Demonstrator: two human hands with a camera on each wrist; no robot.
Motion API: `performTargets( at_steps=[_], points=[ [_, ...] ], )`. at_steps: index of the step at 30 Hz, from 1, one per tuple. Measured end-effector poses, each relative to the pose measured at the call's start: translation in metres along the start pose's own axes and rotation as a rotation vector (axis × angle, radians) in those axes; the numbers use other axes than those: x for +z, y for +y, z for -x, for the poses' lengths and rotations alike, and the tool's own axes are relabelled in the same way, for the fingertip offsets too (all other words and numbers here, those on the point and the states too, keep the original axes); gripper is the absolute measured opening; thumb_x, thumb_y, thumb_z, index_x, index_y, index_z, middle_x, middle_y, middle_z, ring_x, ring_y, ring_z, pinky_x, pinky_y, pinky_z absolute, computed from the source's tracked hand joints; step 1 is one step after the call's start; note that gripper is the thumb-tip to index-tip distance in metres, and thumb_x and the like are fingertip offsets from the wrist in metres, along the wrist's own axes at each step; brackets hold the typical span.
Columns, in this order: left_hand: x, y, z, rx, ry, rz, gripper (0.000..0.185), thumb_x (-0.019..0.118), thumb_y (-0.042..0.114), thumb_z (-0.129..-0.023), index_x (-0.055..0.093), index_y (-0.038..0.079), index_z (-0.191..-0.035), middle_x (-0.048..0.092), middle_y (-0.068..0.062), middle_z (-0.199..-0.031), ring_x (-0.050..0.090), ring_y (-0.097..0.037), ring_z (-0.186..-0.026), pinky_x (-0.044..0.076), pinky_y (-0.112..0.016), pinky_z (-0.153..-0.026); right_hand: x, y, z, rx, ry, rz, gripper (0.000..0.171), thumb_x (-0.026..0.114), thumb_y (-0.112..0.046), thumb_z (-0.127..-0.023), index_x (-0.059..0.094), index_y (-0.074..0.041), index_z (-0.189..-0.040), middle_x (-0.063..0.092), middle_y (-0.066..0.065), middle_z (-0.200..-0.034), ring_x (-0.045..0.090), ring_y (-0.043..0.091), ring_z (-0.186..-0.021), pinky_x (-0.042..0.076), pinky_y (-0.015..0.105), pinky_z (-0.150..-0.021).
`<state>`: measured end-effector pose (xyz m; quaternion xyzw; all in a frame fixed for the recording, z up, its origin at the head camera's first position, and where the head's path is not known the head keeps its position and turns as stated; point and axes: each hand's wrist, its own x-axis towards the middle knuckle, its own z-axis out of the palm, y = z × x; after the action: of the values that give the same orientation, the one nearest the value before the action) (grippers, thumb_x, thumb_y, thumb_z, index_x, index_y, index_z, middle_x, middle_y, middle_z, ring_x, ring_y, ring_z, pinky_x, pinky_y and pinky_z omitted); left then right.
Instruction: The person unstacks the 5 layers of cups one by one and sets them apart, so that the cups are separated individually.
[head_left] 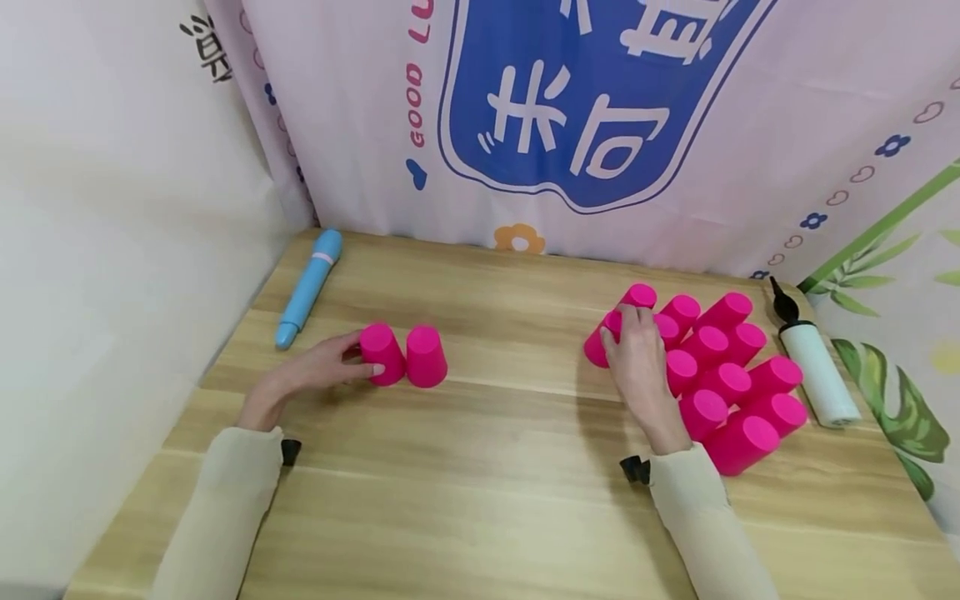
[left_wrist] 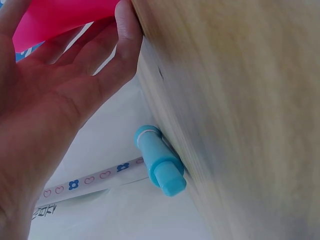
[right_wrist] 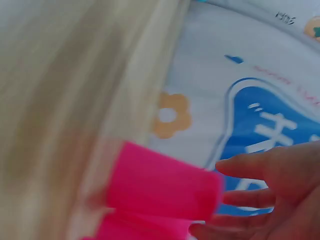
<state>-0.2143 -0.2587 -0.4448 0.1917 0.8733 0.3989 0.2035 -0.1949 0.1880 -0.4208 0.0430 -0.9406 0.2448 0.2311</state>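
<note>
A light wooden tabletop (head_left: 510,433) sits in a corner, with a pink printed cloth (head_left: 675,125) behind it. Two upturned pink cups (head_left: 405,356) stand touching; the left hand (head_left: 315,367) rests relaxed against one. The right hand (head_left: 637,362), fingers loosely bent, touches a cluster (head_left: 720,375) of roughly thirteen cups. One blue pen (head_left: 309,289) and one white pump (head_left: 813,367) lie apart.

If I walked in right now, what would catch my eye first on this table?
Probably the cluster of bright pink cups at the right of the wooden table, where the right hand touches one at the cluster's left edge. At the left stand two more upside-down pink cups, the left hand touching the nearer one. Behind, a big blue and white banner fills the backdrop.
</note>
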Motion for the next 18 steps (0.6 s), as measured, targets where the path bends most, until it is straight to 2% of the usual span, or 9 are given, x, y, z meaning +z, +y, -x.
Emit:
performTargets(
  at_steps=[5,8,13,18],
  points=[
    [0.001,-0.001,0.002,-0.007,0.000,-0.005,0.068,0.064,0.039,-0.092,0.038,0.006,-0.145,0.049,-0.016,-0.138,0.047,-0.034,-0.126,0.043,-0.049,-0.101,-0.009,-0.036,0.002,-0.141,0.105,-0.036,0.038,0.072,-0.002,-0.082,0.058,0.010,-0.115,0.056,0.028,-0.110,0.056,0.044,-0.092,0.053,0.053,-0.073],
    [0.003,-0.001,0.004,-0.007,0.000,0.001,0.067,0.064,0.038,-0.092,0.038,0.006,-0.145,0.050,-0.016,-0.138,0.048,-0.034,-0.125,0.044,-0.048,-0.100,-0.004,-0.064,0.003,-0.266,0.090,-0.096,0.038,0.074,-0.006,-0.083,0.059,0.006,-0.117,0.059,0.023,-0.112,0.058,0.039,-0.098,0.053,0.048,-0.079],
    [0.005,0.001,0.006,0.010,0.007,0.001,0.064,0.065,0.036,-0.092,0.041,0.005,-0.142,0.052,-0.015,-0.135,0.050,-0.032,-0.123,0.047,-0.044,-0.097,0.022,-0.109,0.007,-0.429,-0.106,-0.238,0.042,0.072,-0.017,-0.088,0.057,-0.001,-0.124,0.060,0.014,-0.120,0.057,0.028,-0.111,0.051,0.040,-0.092],
    [0.004,0.004,0.008,0.001,0.011,0.020,0.065,0.065,0.035,-0.092,0.040,0.004,-0.143,0.053,-0.017,-0.134,0.052,-0.032,-0.118,0.052,-0.037,-0.087,0.053,-0.144,0.006,-0.495,-0.310,-0.313,0.047,0.070,-0.027,-0.089,0.056,-0.007,-0.130,0.058,0.011,-0.128,0.055,0.024,-0.119,0.048,0.036,-0.097]
  ],
)
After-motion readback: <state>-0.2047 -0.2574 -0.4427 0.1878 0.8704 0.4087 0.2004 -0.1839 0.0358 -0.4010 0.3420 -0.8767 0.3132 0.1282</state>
